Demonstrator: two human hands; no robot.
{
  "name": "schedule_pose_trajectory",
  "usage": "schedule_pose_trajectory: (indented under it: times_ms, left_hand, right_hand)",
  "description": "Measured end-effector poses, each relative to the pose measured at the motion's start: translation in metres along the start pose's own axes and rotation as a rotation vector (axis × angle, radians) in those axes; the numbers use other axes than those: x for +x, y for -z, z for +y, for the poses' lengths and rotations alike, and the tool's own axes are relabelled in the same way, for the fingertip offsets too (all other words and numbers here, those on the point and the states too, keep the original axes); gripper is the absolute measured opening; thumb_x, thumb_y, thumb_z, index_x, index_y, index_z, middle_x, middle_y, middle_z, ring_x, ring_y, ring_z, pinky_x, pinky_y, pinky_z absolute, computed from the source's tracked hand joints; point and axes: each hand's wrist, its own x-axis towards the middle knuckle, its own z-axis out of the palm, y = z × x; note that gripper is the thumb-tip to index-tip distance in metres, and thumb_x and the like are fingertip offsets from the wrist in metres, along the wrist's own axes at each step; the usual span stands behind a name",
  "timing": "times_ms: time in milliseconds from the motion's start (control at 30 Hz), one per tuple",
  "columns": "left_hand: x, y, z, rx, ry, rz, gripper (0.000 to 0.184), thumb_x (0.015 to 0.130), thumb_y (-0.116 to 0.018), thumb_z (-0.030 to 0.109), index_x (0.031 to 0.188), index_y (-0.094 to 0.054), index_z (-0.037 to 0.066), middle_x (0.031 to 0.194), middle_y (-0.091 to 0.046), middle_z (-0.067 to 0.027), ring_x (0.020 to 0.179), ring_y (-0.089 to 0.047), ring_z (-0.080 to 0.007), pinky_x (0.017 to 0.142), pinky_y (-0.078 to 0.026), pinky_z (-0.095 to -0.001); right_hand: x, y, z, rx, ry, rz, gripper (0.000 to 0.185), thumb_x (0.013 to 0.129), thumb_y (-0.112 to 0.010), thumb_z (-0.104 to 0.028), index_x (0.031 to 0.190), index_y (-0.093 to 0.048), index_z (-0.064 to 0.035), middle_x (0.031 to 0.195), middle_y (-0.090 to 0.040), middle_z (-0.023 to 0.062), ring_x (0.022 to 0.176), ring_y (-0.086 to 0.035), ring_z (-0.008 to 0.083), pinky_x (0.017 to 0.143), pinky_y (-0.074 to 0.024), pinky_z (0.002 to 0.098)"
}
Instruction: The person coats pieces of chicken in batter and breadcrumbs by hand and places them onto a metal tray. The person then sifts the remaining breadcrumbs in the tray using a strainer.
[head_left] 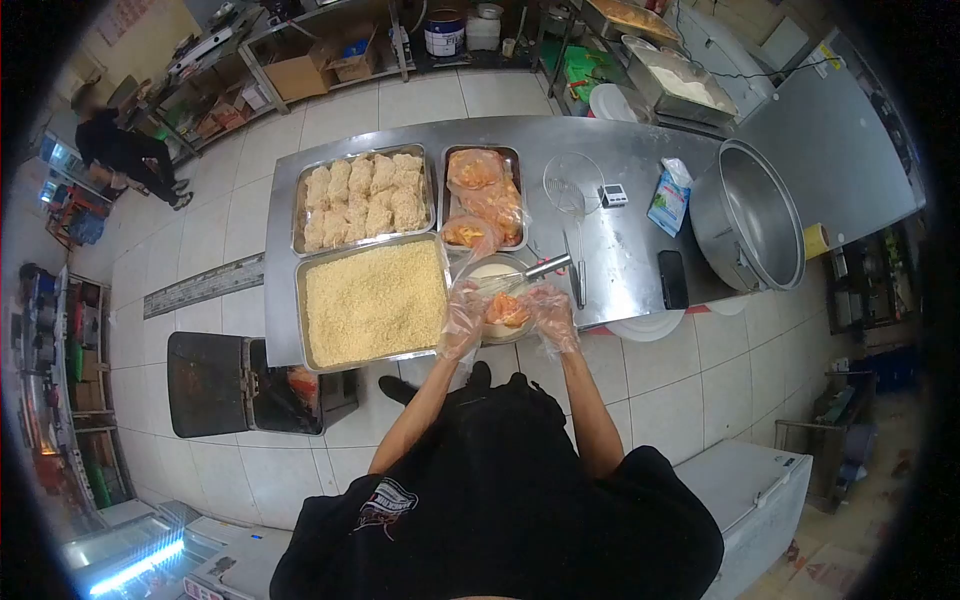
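Note:
My left hand [461,322] and my right hand [551,314], both in clear plastic gloves, are over the near side of a bowl of pale batter [496,270]. Between them is a piece of orange marinated meat [507,310], its edges at the fingers of both hands. A metal whisk [535,271] leans in the bowl, its handle pointing right. Left of my left hand sits a tray of yellowish crumbs [375,300]. Behind it, another tray holds several coated pieces [364,197]. More marinated meat in plastic [487,190] fills a smaller tray behind the bowl.
On the steel table [620,255] are a wire skimmer [567,197], a small timer [613,195], a blue packet [669,200], a phone [673,279] and a large pot [748,215]. An open black bin [210,385] stands at left. Another person [125,145] is at far left.

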Motion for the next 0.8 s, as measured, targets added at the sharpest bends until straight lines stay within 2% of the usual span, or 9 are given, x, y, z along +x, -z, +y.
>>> schedule_pose_trajectory:
  times_ms: [67, 300, 367, 400, 467, 567, 600, 733, 800]
  left_hand:
    - [-0.003, -0.003, 0.008, 0.168, 0.058, -0.004, 0.029, 0.083, -0.065, 0.012, 0.106, -0.048, 0.008, 0.075, -0.06, -0.0074, 0.067, -0.057, -0.0173, 0.061, -0.047, -0.0322]
    - [-0.005, -0.015, -0.019, 0.187, 0.05, -0.081, 0.018, 0.082, -0.062, 0.007, 0.098, -0.054, 0.004, 0.071, -0.059, -0.008, 0.064, -0.057, -0.0163, 0.056, -0.046, -0.0333]
    - [-0.009, -0.008, -0.012, 0.521, -0.149, 0.054, 0.013, 0.086, -0.055, 0.005, 0.098, -0.057, 0.0, 0.068, -0.058, -0.0078, 0.06, -0.053, -0.0145, 0.054, -0.041, -0.0318]
    - [-0.009, -0.004, -0.008, 0.518, -0.145, 0.06, 0.013, 0.086, -0.055, 0.005, 0.098, -0.057, 0.0, 0.068, -0.058, -0.0078, 0.06, -0.053, -0.0145, 0.054, -0.041, -0.0318]
    - [-0.012, 0.01, -0.002, -0.014, 0.086, 0.025, 0.014, 0.086, -0.053, 0.002, 0.099, -0.059, -0.001, 0.072, -0.059, -0.0054, 0.064, -0.054, -0.0116, 0.056, -0.042, -0.029]
    - [-0.017, 0.031, 0.006, 0.043, -0.099, 0.111, 0.014, 0.086, -0.054, 0.001, 0.099, -0.06, 0.0, 0.08, -0.062, -0.0044, 0.07, -0.056, -0.0113, 0.06, -0.044, -0.0268]
    - [-0.019, 0.038, 0.008, -0.049, -0.015, 0.121, 0.015, 0.086, -0.053, -0.001, 0.099, -0.06, 0.001, 0.087, -0.063, -0.0043, 0.079, -0.059, -0.0115, 0.065, -0.046, -0.0247]
    - [-0.034, 0.084, 0.007, 0.213, -0.032, 0.189, 0.016, 0.086, -0.053, 0.0, 0.1, -0.06, 0.001, 0.093, -0.065, -0.0067, 0.087, -0.062, -0.0156, 0.071, -0.048, -0.027]
    - [-0.046, 0.113, -0.016, 0.474, -0.312, 0.26, 0.015, 0.086, -0.055, 0.001, 0.1, -0.06, 0.001, 0.088, -0.067, -0.0089, 0.082, -0.065, -0.0179, 0.073, -0.05, -0.0295]
  right_hand:
    - [0.004, 0.001, -0.003, -0.249, -0.158, 0.031, 0.019, 0.075, -0.075, -0.014, 0.084, -0.062, -0.0024, 0.079, -0.067, 0.0104, 0.067, -0.063, 0.0147, 0.061, -0.0512, 0.0276]
    - [0.004, -0.005, 0.034, -0.651, 0.124, 0.05, 0.013, 0.074, -0.066, -0.012, 0.08, -0.061, -0.0016, 0.067, -0.063, 0.0122, 0.061, -0.062, 0.0267, 0.059, -0.0487, 0.0377]
    - [-0.003, -0.009, 0.027, -0.816, 0.26, 0.071, 0.011, 0.075, -0.063, -0.014, 0.077, -0.062, -0.0029, 0.068, -0.061, 0.0155, 0.064, -0.061, 0.0332, 0.061, -0.0479, 0.0422]
    - [-0.001, -0.01, 0.032, -0.819, 0.263, 0.064, 0.011, 0.075, -0.063, -0.014, 0.077, -0.062, -0.0029, 0.068, -0.061, 0.0155, 0.064, -0.061, 0.0332, 0.061, -0.0479, 0.0422]
    - [0.001, -0.018, 0.05, -0.75, 0.157, -0.031, 0.011, 0.076, -0.064, -0.015, 0.076, -0.063, -0.0035, 0.071, -0.061, 0.0184, 0.067, -0.061, 0.0346, 0.062, -0.0477, 0.0427]
    - [-0.001, -0.032, 0.044, -0.893, 0.214, -0.167, 0.013, 0.078, -0.062, -0.015, 0.078, -0.064, -0.0024, 0.071, -0.06, 0.0199, 0.066, -0.061, 0.0342, 0.061, -0.0475, 0.0424]
    - [-0.001, -0.033, 0.04, -0.891, 0.216, -0.175, 0.013, 0.078, -0.062, -0.015, 0.078, -0.064, -0.0024, 0.071, -0.06, 0.0199, 0.066, -0.061, 0.0342, 0.061, -0.0475, 0.0424]
    - [0.002, -0.031, -0.004, -0.591, 0.181, -0.139, 0.015, 0.081, -0.061, -0.015, 0.084, -0.066, -0.0008, 0.069, -0.063, 0.017, 0.063, -0.062, 0.0287, 0.06, -0.0487, 0.0388]
    - [0.006, -0.031, -0.026, -0.516, 0.104, -0.139, 0.016, 0.082, -0.06, -0.014, 0.083, -0.066, 0.0003, 0.07, -0.064, 0.0167, 0.063, -0.063, 0.0285, 0.061, -0.0492, 0.0382]
